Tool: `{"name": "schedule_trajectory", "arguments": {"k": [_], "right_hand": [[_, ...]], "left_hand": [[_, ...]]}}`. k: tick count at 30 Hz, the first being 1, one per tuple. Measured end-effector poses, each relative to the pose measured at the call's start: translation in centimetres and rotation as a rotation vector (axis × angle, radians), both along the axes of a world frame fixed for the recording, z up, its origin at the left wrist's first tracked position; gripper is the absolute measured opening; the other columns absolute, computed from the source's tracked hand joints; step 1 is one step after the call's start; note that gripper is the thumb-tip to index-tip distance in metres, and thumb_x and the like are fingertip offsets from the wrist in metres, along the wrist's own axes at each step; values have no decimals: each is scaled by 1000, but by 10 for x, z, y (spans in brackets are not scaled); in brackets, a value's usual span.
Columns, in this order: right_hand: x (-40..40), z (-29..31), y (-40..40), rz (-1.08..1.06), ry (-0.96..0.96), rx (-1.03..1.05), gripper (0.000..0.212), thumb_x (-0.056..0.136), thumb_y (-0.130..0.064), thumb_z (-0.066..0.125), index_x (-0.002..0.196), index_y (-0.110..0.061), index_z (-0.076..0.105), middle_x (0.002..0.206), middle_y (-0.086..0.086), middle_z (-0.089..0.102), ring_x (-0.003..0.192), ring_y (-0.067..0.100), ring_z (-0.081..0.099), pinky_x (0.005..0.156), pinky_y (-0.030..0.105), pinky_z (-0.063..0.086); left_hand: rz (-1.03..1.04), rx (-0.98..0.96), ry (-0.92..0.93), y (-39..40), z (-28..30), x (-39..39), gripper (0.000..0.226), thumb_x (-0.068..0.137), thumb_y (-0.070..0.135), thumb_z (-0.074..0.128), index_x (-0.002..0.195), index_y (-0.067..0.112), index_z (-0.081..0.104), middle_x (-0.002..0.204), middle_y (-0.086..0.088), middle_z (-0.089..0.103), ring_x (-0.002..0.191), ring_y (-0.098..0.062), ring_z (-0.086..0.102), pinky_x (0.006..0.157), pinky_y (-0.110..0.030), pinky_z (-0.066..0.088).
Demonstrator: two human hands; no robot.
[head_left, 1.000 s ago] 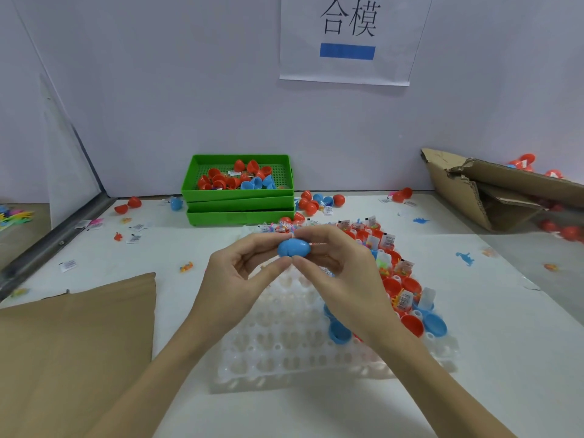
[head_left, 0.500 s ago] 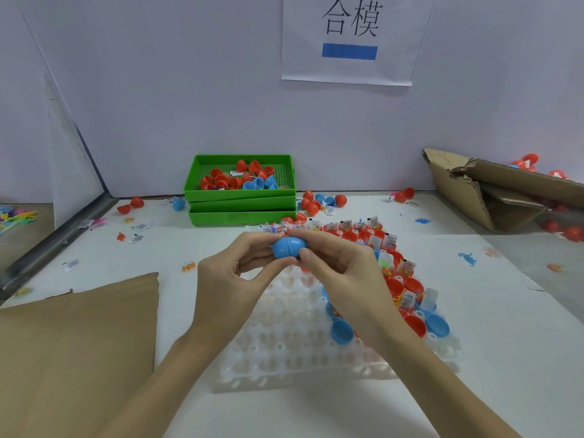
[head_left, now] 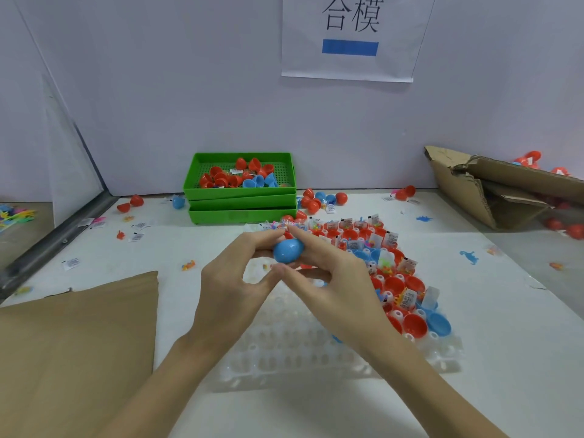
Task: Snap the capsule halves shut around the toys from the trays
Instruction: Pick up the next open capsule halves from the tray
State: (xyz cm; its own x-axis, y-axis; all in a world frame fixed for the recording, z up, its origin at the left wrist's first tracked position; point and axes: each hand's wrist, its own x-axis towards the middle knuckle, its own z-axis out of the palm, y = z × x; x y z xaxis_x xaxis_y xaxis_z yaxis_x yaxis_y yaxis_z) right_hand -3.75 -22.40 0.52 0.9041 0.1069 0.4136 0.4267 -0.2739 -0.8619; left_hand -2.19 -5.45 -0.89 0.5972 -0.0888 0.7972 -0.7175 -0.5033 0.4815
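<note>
At the near left corner of the surface (head_left: 505,358) lies a brown paper bag (head_left: 76,343). A clear plastic tray (head_left: 284,352) sits near the middle. Above it, the left hand (head_left: 234,289) and the right hand (head_left: 331,279) hold a closed blue capsule (head_left: 288,250), fingers curled around it. Stacked green trays (head_left: 240,200) stand at the far edge.

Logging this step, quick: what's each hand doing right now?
Left hand: holding the blue capsule.
Right hand: holding the same capsule.
</note>
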Motion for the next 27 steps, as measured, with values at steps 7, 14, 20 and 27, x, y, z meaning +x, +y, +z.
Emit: {"name": "schedule_trajectory", "arguments": {"k": [7,14,20,27], "right_hand": [[-2,-3,6,-95,-25,28,18,92,-25,77,108,-27,69,90,-15,72,84,4,70,73,14,55],[-1,-2,2,-45,-48,-85,10,100,-19,66,108,-18,71,86,-8,71,81,15,68,71,33,57],[3,0,-2,-7,34,-40,17,99,-21,67,116,-18,70,95,-9,73,89,9,70,79,26,59],[3,2,0,-6,118,87,24,94,-17,74,117,-23,70,101,-7,75,93,5,72,81,19,58]], "left_hand": [[86,189,-251,-3,-3,0,29,87,10,82,114,2,78,106,-6,78,95,-18,74,89,-28,58],[79,215,-259,-3,-5,1,30,89,10,83,118,4,77,106,-5,78,96,-14,72,94,-21,55],[53,201,-214,-7,-3,0,35,85,9,83,119,4,76,114,-3,76,103,-15,71,99,-23,54],[37,216,-197,-6,-3,0,40,80,1,87,119,3,76,118,-3,76,106,-20,72,97,-33,57]]}}
